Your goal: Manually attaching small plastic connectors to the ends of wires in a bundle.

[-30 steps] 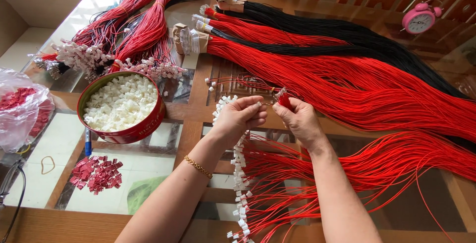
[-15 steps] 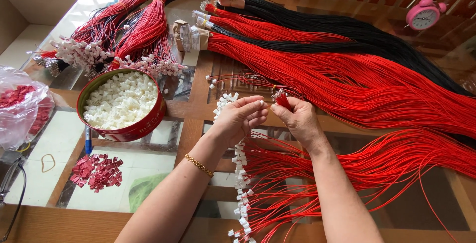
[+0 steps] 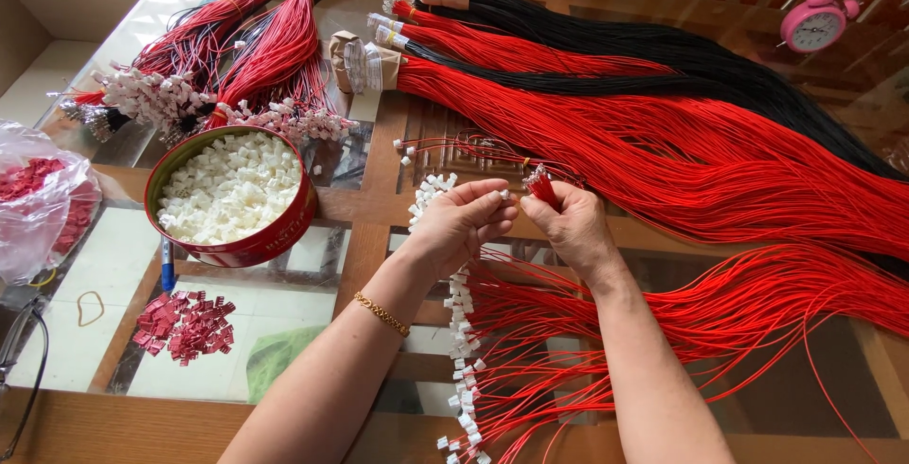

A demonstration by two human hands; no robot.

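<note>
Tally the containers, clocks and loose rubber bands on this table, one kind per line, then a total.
Round red tin of white connectors: 1
Clear plastic bag of red connectors: 1
Pink alarm clock: 1
Loose rubber band: 1
Total: 4

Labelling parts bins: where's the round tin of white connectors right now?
Head view, left of the left hand: the tin sits on the table, below the finished wire bundles and above the red connector pile.
</note>
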